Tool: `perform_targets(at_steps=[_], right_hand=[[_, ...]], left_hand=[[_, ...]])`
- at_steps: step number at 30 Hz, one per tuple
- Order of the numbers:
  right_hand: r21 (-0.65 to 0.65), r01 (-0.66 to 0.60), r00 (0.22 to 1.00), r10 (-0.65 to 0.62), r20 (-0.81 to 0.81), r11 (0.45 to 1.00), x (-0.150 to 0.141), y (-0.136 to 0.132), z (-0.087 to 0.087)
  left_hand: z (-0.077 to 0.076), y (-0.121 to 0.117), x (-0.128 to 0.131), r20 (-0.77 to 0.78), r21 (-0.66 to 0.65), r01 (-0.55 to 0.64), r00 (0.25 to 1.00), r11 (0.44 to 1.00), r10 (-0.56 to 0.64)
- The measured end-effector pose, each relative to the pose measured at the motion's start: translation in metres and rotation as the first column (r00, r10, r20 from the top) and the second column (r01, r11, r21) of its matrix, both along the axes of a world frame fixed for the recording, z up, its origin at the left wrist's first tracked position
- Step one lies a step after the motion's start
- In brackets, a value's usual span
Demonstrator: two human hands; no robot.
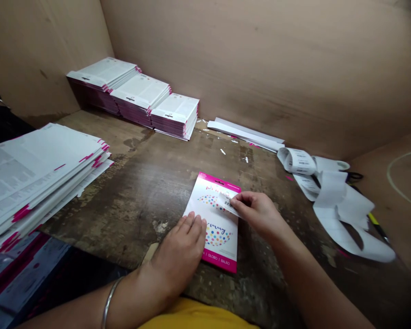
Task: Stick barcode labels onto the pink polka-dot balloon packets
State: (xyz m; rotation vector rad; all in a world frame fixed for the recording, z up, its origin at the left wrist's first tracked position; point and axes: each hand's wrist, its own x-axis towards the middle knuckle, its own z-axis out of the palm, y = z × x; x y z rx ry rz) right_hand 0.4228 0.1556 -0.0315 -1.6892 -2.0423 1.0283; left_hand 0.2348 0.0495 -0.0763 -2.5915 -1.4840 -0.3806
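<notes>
The right hand (253,212) pinches a small barcode label (228,204) between thumb and fingers (241,198), at the upper middle of a white header card with a magenta border (212,185), printed with polka dots. The card lies flat near the centre of a worn wooden worktop (147,214), its lower edge pointing toward the wearer at 6 o'clock. The left hand (180,249) rests over the card's lower left corner, its fingers (192,224) extended and not clenched, with a metal bangle (109,301) on that wrist. A yellow garment (192,315) shows at 6 o'clock, at the worktop's near edge. From the card, a large loose stack of matching cards (37,178) sits at 9 o'clock. Three squared stacks of cards (140,93) stand in a row at 11 o'clock against the cardboard wall (260,59), which encloses the far side of the worktop. White paper strips (245,133) lie at 1 o'clock along the wall. At 2 o'clock sits a coiled roll of barcode labels (296,161), its loose backing strip (345,214) trailing toward 3 o'clock, partly over dark scissors (354,176) and a yellow-and-black handled tool (375,224). More cards (17,274) lie below the worktop edge at 8 o'clock.
</notes>
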Motion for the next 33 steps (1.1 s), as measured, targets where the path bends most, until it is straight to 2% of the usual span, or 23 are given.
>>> perform_targets(at_steps=[5, 8, 14, 20, 27, 33], right_hand=[[0.017, -0.123, 0.989, 0.121, 0.078, 0.992, -0.017, -0.007, -0.003], [0.034, -0.156, 0.978, 0.15, 0.144, 0.987, -0.025, -0.009, -0.008], [0.065, -0.167, 0.953, 0.144, 0.266, 0.984, -0.032, -0.01, -0.012], [0.105, -0.168, 0.929, 0.122, 0.349, 0.98, -0.036, -0.013, -0.008], [0.115, -0.173, 0.901, 0.11, 0.419, 0.978, -0.04, -0.016, -0.008], [0.134, -0.158, 0.848, 0.065, 0.526, 0.978, -0.037, -0.013, -0.003]], left_hand=[[0.0, 0.0, 0.0, -0.028, -0.009, 0.003, 1.0, 1.0, -0.003], [-0.001, -0.001, 0.0, -0.031, -0.01, -0.003, 1.0, 1.0, 0.003], [-0.001, -0.002, 0.0, -0.051, -0.024, 0.004, 0.999, 1.0, -0.005], [0.001, -0.001, 0.0, -0.051, -0.019, -0.006, 0.999, 1.0, 0.005], [0.0, 0.002, 0.001, -0.121, -0.033, 0.016, 0.992, 0.999, -0.02], [-0.001, 0.005, 0.001, -0.105, -0.072, -0.002, 0.994, 0.997, -0.005]])
